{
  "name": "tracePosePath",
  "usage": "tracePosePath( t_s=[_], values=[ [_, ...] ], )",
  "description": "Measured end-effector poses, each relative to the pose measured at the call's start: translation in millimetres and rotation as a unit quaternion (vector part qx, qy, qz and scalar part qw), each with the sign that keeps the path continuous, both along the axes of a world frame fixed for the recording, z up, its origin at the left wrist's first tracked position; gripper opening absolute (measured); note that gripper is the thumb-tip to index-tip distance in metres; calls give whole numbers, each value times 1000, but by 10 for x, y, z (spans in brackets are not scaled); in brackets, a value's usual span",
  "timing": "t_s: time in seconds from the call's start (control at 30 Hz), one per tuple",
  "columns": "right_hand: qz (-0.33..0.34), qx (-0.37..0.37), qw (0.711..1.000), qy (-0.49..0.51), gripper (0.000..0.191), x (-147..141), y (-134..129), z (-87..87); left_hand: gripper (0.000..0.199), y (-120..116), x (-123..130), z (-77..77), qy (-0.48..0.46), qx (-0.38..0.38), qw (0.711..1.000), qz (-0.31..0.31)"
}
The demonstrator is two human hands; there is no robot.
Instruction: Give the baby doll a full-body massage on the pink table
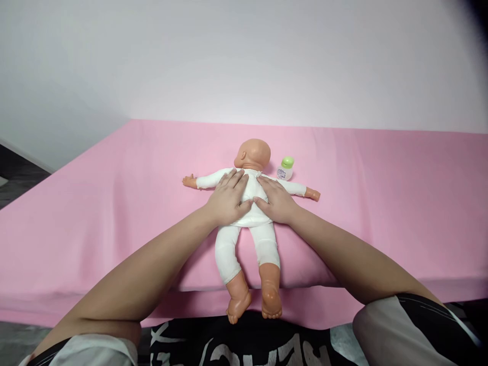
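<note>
A baby doll [253, 216] with a white cloth body lies face down, its arms stretched out to both sides and its bald head turned to the left. My left hand [227, 198] rests flat on the left side of its back, fingers pointing toward the head. On the right side of the back lies my right hand [279, 198], also flat with fingers stretched. The two thumbs come close together over the middle of the back. Beside the doll's head and right arm is a small clear bottle [285, 169] with a green cap.
A pink sheet [152, 168] covers the table, and the doll's feet hang over its front edge. Behind it rises a plain pale wall [244, 61]. Dark flooring [15, 175] shows at the far left.
</note>
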State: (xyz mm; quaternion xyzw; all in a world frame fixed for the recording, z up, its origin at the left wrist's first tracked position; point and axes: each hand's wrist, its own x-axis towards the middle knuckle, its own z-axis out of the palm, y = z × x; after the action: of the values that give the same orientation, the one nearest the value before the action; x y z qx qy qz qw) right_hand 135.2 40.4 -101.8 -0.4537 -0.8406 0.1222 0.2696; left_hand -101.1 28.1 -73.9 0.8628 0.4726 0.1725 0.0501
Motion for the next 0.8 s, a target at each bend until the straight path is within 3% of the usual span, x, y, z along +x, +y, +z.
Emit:
tracePosePath(
  t_s=[0.13, 0.23, 0.37, 0.47, 0.6, 0.8],
  values=[
    [-19, 53, 993, 103, 55, 55, -25, 28, 69, -50, -94, 38, -105, 58, 993, 7],
    [-40, 101, 976, 189, 31, 97, -47, 88, 46, -86, -180, 145, -181, 103, 976, 64],
    [-74, 106, 965, 228, 7, 127, -80, 184, 17, -89, -277, 318, -198, 36, 967, 157],
    [-113, 34, 966, 232, 11, 135, -101, 230, 35, -45, -334, 361, -143, -50, 973, 176],
    [-133, -48, 959, 247, 10, 136, -103, 242, 61, 54, -392, 269, -105, -138, 968, 183],
    [-180, -85, 958, 206, 10, 138, -48, 215, 59, 182, -395, 61, -295, -282, 896, 176]
  ],
)
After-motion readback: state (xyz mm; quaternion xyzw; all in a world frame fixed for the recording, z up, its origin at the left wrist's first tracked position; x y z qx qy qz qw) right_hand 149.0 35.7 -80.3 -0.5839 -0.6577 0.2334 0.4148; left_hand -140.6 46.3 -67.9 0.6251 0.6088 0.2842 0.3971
